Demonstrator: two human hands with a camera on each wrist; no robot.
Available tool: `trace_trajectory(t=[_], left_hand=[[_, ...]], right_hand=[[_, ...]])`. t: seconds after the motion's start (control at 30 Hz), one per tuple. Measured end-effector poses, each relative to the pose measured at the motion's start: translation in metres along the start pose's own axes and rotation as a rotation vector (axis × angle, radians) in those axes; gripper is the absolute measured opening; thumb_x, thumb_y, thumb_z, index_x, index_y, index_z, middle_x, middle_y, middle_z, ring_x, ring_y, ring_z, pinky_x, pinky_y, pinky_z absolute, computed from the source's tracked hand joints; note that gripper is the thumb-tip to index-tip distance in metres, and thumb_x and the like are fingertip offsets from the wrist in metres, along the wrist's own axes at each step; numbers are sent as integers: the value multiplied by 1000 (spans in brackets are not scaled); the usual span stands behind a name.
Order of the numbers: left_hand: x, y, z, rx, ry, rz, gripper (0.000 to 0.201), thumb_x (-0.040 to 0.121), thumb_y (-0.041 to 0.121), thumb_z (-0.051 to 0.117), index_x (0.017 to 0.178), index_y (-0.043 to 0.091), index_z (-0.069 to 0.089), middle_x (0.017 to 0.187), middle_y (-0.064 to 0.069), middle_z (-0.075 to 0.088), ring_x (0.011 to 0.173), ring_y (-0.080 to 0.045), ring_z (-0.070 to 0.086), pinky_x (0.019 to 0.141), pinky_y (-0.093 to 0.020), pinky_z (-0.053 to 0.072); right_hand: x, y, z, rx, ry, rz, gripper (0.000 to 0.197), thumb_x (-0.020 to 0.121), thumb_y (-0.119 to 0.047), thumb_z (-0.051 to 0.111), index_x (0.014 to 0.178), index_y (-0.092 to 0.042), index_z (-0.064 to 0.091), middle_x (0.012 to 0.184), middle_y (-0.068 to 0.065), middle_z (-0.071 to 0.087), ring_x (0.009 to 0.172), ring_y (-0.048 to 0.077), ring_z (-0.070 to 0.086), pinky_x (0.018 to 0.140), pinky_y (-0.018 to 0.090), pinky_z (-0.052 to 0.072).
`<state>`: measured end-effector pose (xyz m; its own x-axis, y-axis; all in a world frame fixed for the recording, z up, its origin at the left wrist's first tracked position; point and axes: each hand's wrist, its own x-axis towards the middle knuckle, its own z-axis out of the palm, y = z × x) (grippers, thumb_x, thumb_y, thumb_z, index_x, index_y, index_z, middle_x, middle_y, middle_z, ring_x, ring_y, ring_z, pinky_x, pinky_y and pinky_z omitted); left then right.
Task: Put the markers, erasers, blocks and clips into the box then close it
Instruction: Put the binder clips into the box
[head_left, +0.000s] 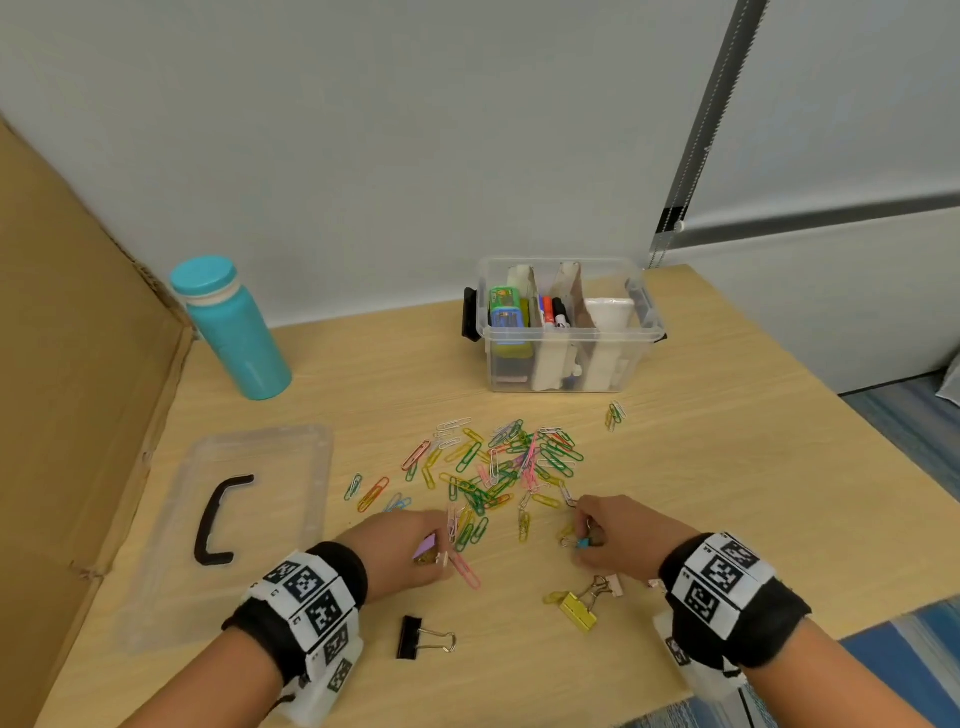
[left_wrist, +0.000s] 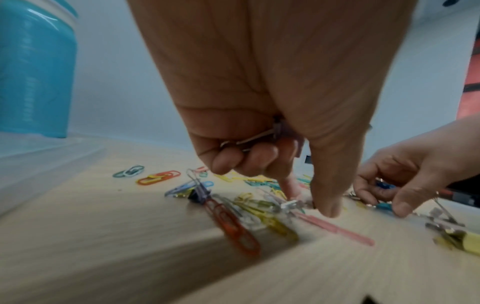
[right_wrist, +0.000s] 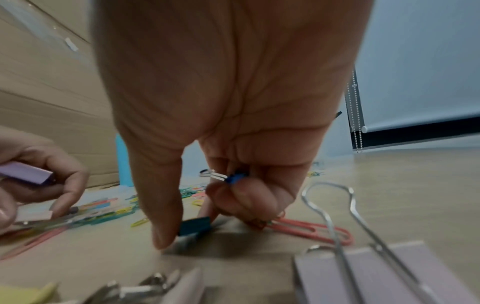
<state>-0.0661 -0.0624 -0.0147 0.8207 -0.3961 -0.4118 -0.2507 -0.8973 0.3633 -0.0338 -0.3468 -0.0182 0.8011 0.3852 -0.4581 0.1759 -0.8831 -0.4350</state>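
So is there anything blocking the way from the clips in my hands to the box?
Nothing visible does. The box stands open at the back of the table, its lid lying off to the left. Only loose paper clips lie flat between both hands and it; the bottle stands well left.

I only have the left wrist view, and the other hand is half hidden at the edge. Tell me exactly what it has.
Observer: In the right wrist view, the right hand keeps a small blue binder clip curled in its fingers, while thumb and forefinger pinch a teal binder clip that sits on the table.
Operator: Now report the box. I can't see it at all.
Observer: In the head view, the clear box stands open at the far side of the table, beyond the paper clip pile, with markers upright inside.
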Motion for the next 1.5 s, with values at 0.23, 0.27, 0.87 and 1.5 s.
trace_trajectory(t=[0.23, 0.27, 0.87, 1.5], left_hand=[[4, -1, -11, -193, 164, -17, 17, 91, 42, 53, 100, 29, 48, 80, -7, 64, 61, -14, 48, 63, -31, 44], [5, -1, -14, -211, 180, -22, 18, 91, 43, 53, 100, 30, 47, 82, -8, 65, 62, -15, 49, 65, -33, 46], [44, 30, -33, -353, 265, -74, 12, 90, 52, 47, 92, 44, 37, 88, -3, 63, 83, -15, 56, 83, -33, 48], [214, 174, -178, 69, 637, -34, 23, 94, 26, 48, 113, 13, 47, 98, -7, 66, 90, -29, 62, 78, -35, 48]], right_hand=[[1, 9, -27, 1193, -23, 46, 19, 93, -19, 37, 81, -9, 48, 66, 3, 50, 51, 14, 42, 49, 26, 33], [0, 10, -33, 1395, -8, 29, 19, 92, -17, 34, 82, -9, 49, 69, 5, 50, 52, 14, 42, 48, 25, 33], [125, 9, -242, 655, 512, 125, 21, 95, -3, 46, 111, 4, 58, 92, 20, 63, 72, 26, 59, 66, 29, 56], [112, 70, -121, -27, 858, -107, 66, 97, -44, 7, 148, -7, 28, 159, 5, 16, 144, 19, 26, 113, 34, 34]])
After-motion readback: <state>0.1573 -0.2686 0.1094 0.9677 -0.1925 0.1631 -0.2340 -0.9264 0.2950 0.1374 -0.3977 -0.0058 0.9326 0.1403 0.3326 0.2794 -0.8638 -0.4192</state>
